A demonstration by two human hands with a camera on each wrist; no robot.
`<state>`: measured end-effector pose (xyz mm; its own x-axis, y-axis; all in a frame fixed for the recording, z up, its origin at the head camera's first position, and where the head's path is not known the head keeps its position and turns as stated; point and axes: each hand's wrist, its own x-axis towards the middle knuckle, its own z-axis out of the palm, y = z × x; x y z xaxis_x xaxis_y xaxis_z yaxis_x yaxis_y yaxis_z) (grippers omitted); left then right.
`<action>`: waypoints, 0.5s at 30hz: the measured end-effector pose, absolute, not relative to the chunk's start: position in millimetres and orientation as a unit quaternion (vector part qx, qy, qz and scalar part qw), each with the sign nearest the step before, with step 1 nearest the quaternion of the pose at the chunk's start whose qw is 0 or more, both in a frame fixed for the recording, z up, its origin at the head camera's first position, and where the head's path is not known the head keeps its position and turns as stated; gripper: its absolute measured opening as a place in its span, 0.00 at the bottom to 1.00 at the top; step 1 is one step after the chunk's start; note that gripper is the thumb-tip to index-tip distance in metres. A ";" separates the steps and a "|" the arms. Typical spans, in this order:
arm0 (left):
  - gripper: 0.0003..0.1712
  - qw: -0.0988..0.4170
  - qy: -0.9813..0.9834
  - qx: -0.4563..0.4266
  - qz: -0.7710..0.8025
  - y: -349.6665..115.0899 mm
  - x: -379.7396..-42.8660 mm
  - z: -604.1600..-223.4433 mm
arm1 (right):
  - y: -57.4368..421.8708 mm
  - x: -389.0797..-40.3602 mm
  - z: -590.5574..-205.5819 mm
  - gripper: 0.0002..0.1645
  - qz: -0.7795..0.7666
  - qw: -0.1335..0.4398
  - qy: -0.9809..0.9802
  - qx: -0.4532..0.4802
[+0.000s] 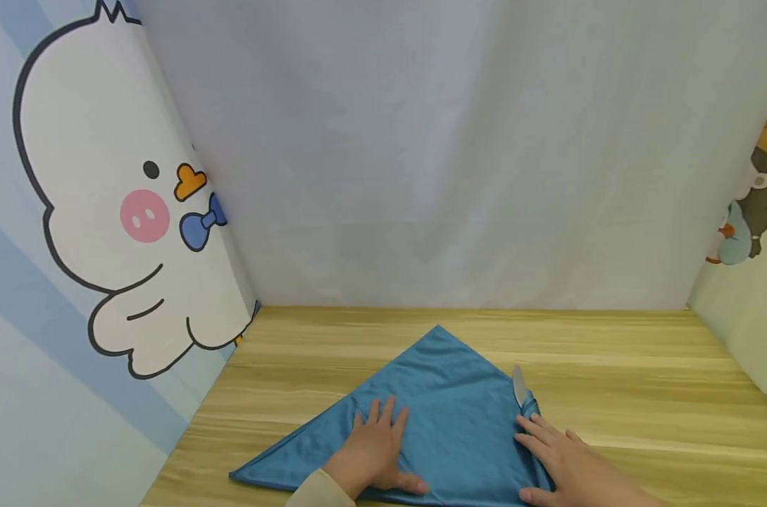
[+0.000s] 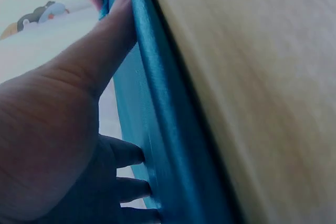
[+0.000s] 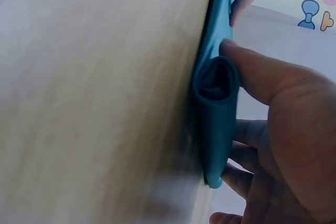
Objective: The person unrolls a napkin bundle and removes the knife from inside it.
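Note:
A blue cloth napkin (image 1: 459, 429) lies on the table folded into a broad triangle, its point toward the back. Its right side is rolled into a narrow tube, and the open end of this roll (image 3: 216, 85) shows in the right wrist view. The silvery blade of a table knife (image 1: 518, 386) sticks out at the roll's far end; the rest is hidden in cloth. My left hand (image 1: 373, 454) lies with spread fingers on the napkin, thumb near the front edge. Along the roll rests my right hand (image 1: 567, 461), its fingers extended over the cloth and thumb near the front end.
The wood-grain table (image 1: 643, 380) extends around the napkin. A pale curtain (image 1: 459, 155) hangs behind it. A panel with a white cartoon bird (image 1: 104, 176) stands on the left, and another printed panel (image 1: 751, 296) is on the right.

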<state>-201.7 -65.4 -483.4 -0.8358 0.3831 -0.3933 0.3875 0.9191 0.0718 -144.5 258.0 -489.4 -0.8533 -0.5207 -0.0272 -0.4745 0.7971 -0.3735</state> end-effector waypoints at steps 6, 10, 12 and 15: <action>0.75 0.216 0.954 0.206 -0.025 -65.2 -201.8 -480.8 | 258.9 -143.5 -493.9 0.51 -0.185 0.060 0.944 -0.268; 0.76 0.219 0.954 0.203 -0.039 -63.7 -203.4 -481.4 | 258.9 -144.6 -494.8 0.51 -0.186 0.075 0.946 -0.254; 0.76 0.220 0.954 0.200 -0.042 -63.5 -204.8 -482.7 | 259.2 -144.8 -495.4 0.51 -0.184 0.079 0.949 -0.245; 0.77 0.224 0.953 0.198 -0.050 -63.2 -205.3 -483.6 | 260.4 -144.3 -496.4 0.50 -0.180 0.076 0.951 -0.238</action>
